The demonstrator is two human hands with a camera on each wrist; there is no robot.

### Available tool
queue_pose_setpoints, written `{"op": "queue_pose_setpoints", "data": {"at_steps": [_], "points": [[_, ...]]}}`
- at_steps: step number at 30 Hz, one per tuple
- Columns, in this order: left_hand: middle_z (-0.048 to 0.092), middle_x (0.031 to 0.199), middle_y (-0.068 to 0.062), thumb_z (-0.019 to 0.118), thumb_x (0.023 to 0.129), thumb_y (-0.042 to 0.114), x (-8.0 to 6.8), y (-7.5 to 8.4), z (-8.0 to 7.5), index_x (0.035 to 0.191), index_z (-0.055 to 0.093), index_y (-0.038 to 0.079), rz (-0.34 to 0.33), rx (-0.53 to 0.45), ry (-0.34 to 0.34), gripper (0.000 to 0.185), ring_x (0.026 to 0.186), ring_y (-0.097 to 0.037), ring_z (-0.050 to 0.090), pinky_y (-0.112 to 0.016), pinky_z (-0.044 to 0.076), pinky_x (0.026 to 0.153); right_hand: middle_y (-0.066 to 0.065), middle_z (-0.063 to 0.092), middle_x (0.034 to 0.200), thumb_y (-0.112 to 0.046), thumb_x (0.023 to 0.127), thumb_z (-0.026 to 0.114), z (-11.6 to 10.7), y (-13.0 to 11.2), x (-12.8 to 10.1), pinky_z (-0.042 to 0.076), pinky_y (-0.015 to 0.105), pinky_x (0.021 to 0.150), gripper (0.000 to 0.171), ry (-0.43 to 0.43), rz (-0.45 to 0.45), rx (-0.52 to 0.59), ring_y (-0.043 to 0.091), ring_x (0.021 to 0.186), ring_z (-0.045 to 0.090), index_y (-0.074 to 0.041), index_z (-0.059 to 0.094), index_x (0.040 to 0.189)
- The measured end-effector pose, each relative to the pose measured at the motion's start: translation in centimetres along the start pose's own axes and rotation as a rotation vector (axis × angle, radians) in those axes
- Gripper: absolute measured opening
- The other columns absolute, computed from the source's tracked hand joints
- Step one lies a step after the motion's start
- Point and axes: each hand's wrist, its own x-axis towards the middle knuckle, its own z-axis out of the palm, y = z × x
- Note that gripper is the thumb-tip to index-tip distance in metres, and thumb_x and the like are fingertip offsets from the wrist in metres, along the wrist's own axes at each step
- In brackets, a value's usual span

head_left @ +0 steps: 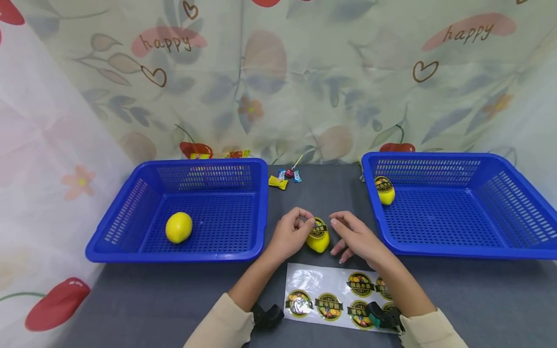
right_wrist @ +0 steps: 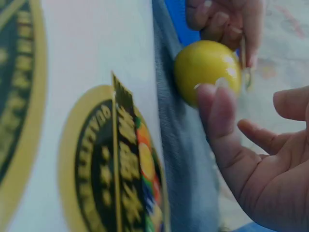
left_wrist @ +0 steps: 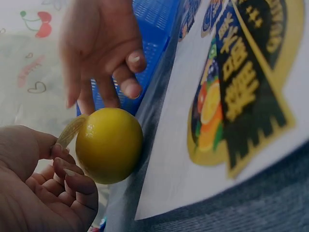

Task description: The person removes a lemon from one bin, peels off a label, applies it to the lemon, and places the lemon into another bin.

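Lemon (head_left: 318, 239) between basket (head_left: 256, 212) rims

Two bare forearms enter from the near edge, each in a cream long sleeve pushed back above the wrist. A small black device sits at each sleeve cuff; the right one shows a teal-green part. The left hand (head_left: 290, 235) and right hand (head_left: 357, 238) wear no gloves, rings or watch; fingernails are short and unpainted.

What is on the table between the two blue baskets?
A lemon with a sticker, both hands beside it, and some candies farther back, seen from the head camera.
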Motion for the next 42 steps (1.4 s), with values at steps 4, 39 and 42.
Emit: {"op": "queue_pose_setpoints", "data": {"at_steps": [4,39,42], "points": [[0.044,0.056,0.004,0.061,0.098,0.013,0.0,-0.4,0.1,0.106,0.065,0.002,0.012,0.017,0.002,0.014,0.047,-0.008,0.040,-0.022,0.033,0.047,0.025,0.044,0.143,-0.035,0.108,0.044,0.7,0.3,1.2,0.057,0.040,0.052,0.051,-0.026,0.027,0.043,0.031,0.071,0.067,-0.001,0.036,0.146],[0.059,0.075,-0.024,0.059,0.102,0.010,0.0,-1.3,-0.6,0.125,0.057,0.004,-0.039,-0.093,-0.110,0.024,0.052,-0.022,0.054,-0.034,0.052,0.053,0.017,0.054,0.113,-0.033,0.105,0.054,1.2,1.2,3.1,0.053,0.032,0.051,0.041,-0.008,0.096,0.067,0.025,0.066,0.060,-0.003,0.051,0.133],[0.057,0.072,-0.018,0.057,0.102,0.007,0.0,-1.2,-0.6,0.124,0.061,0.008,-0.010,-0.072,-0.119,0.023,0.052,-0.018,0.052,-0.032,0.051,0.051,0.017,0.054,0.111,-0.031,0.105,0.053,1.1,1.2,3.2,0.053,0.032,0.051,0.039,-0.013,0.103,0.081,0.025,0.066,0.060,-0.004,0.051,0.132]]}}
